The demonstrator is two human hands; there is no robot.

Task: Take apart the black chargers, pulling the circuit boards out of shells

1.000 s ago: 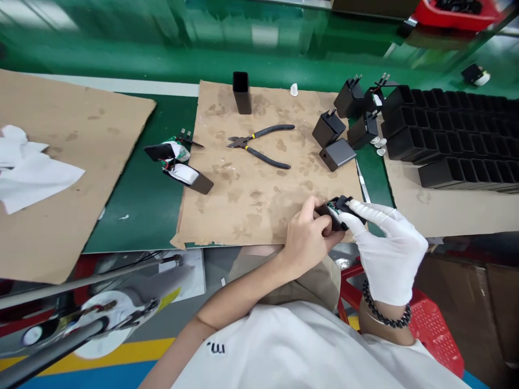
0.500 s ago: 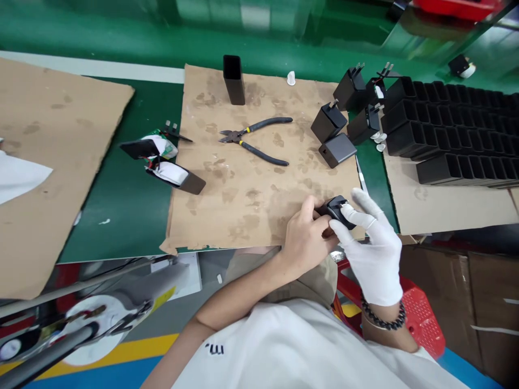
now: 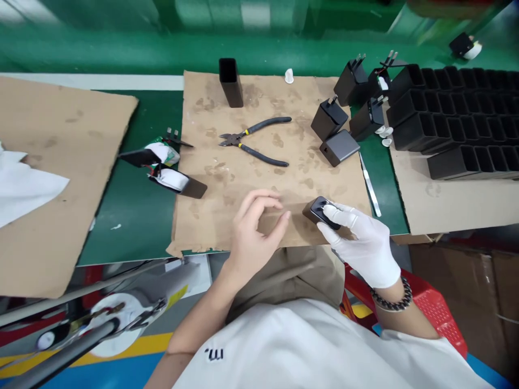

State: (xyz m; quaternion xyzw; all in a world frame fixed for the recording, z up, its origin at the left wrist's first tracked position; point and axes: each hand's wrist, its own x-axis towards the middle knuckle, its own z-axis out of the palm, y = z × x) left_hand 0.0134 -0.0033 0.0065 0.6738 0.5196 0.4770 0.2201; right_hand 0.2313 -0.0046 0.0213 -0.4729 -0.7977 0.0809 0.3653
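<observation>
1. The bench, green-topped, runs across most of the frame and carries a cardboard sheet at the centre.
2. The left hand, bare, is just below the centre of the frame. Its fingers are curled loosely with the thumb spread well away, holding nothing, apart from the black adapter.
3. The right hand, in a white glove, is right of centre. Its fingers are drawn in on the adapter, thumb at the near edge, forefinger over the end face.
4. The adapter is right of centre, over the cardboard; whether it rests there I cannot tell. It looks like hard plastic: probably stiff, fairly light and a little slippery under cloth. The long sides seem the best hold.
5. The prongs on its end face, partly covered, are likely rigid and better left ungripped.
</observation>
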